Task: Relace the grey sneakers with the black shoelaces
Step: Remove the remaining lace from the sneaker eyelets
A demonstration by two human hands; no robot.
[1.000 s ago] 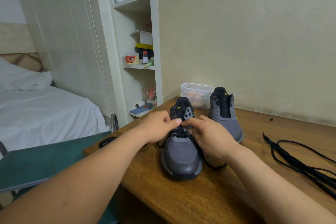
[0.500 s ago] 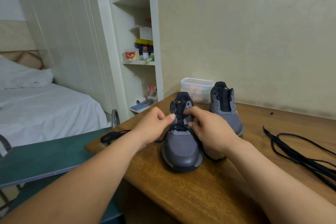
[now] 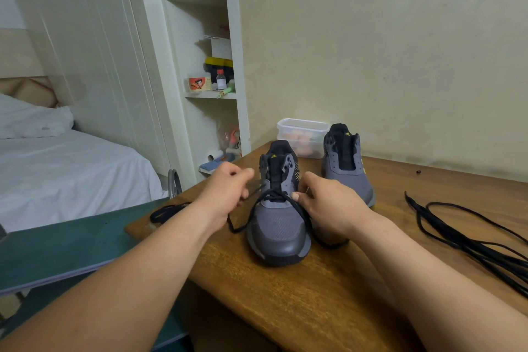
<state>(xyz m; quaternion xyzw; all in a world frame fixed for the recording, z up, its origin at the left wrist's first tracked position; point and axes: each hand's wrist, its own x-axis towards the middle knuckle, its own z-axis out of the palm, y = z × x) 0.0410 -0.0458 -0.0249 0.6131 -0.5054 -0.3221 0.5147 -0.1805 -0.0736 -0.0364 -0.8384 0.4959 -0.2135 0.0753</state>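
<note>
From the head camera, a dark grey mesh sneaker with a black sole [image 3: 278, 226] stands toe toward the viewer near the front corner of the brown wooden table [image 3: 285, 300], with a thin black shoelace [image 3: 274, 195] crossed through its lowest eyelets. The left hand [image 3: 225, 191] pinches one end of that lace between thumb and forefinger just left of the tongue. The right hand [image 3: 328, 206] is curled against the shoe's right side, thumb on the lace's other run, which loops out beneath it. The second grey sneaker [image 3: 345, 171], unlaced, stands behind to the right, just beside a clear lidded plastic box [image 3: 303, 134] at the wall. A loose bundle of long black laces [image 3: 463, 237] sprawls well apart on the right, and another black lace [image 3: 168, 210] lies at the table's left edge. Each tongue bears a small yellow logo, with no legible writing. To the left are white shelves [image 3: 211, 94] holding a cartoon-printed carton [image 3: 199, 84], and a white-sheeted bed [image 3: 71, 174].
</note>
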